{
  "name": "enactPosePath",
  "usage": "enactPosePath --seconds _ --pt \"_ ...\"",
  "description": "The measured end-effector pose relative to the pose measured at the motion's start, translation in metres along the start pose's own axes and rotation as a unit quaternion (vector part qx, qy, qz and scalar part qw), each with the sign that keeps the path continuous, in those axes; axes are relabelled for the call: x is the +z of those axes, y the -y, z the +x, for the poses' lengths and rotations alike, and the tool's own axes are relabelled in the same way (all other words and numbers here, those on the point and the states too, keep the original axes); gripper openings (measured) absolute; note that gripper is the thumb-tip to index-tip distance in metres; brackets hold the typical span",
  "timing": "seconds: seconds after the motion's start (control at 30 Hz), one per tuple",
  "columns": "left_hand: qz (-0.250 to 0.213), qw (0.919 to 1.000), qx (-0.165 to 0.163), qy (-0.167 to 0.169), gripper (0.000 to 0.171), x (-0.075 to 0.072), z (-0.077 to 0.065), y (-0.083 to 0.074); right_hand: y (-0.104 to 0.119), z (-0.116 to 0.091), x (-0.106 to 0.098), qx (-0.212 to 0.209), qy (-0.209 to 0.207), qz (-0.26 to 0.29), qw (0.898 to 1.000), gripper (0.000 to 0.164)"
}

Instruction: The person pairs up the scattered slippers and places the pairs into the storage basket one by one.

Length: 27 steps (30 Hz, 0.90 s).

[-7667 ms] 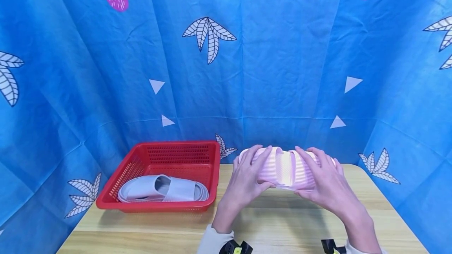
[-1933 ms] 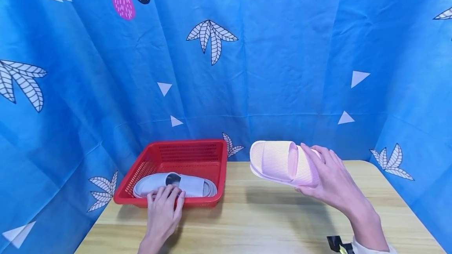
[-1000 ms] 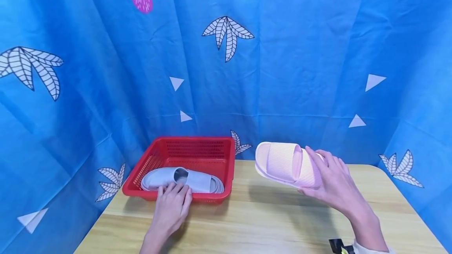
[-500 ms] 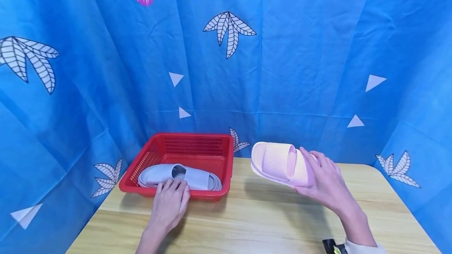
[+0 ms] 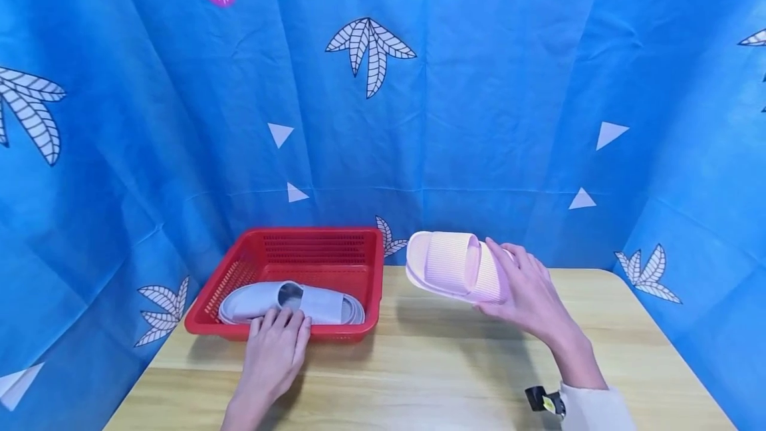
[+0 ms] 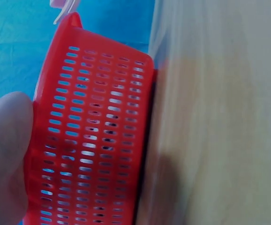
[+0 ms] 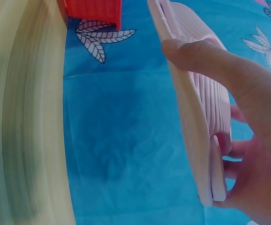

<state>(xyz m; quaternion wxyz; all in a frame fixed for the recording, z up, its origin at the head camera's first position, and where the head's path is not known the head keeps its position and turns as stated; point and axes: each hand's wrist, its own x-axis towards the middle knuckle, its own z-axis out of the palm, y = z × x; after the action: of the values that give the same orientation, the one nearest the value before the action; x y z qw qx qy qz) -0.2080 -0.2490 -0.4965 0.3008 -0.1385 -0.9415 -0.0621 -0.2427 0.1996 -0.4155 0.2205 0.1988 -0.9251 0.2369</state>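
Note:
My right hand (image 5: 526, 288) grips a nested pair of pink ribbed slippers (image 5: 451, 261) above the table, toe end to the left. In the right wrist view the thumb presses the sole side of the slippers (image 7: 187, 108), with the other fingers round the strap side. My left hand (image 5: 272, 351) holds the near rim of a red plastic basket (image 5: 374, 304), fingers curled over it. A nested pair of grey slippers (image 5: 323, 304) lies in the basket, right by those fingertips. The left wrist view shows the basket's slotted wall (image 6: 93, 122) beside part of the hand.
The basket stands on a light wooden table (image 5: 419, 378), left of the pink slippers. A blue patterned curtain (image 5: 479, 118) encloses the table at the back and both sides.
Both hands held the pink slippers at first. The left hand has since let go and moved left to the basket rim, while the right keeps its hold. Lately, little but the view has shifted.

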Motion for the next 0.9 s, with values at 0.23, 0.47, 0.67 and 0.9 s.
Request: enactPosePath --seconds 0.23,0.47,0.67,0.9 --pt "-0.007 0.999 0.02 -0.039 0.035 0.005 -0.002 0.005 0.003 0.013 0.007 -0.01 0.012 0.006 1.0 0.112" --pt "-0.016 0.9978 0.031 -0.057 0.037 0.01 -0.001 0.008 0.009 0.024 0.012 -0.012 0.027 0.017 0.999 0.112" --pt "-0.023 0.9974 0.034 -0.06 0.038 0.009 0.0 0.009 0.013 0.033 0.016 -0.012 0.033 0.026 0.999 0.111" --pt "-0.036 0.9955 0.044 -0.076 0.035 0.01 0.0 0.009 0.018 0.04 0.025 0.001 0.047 0.04 0.998 0.11"
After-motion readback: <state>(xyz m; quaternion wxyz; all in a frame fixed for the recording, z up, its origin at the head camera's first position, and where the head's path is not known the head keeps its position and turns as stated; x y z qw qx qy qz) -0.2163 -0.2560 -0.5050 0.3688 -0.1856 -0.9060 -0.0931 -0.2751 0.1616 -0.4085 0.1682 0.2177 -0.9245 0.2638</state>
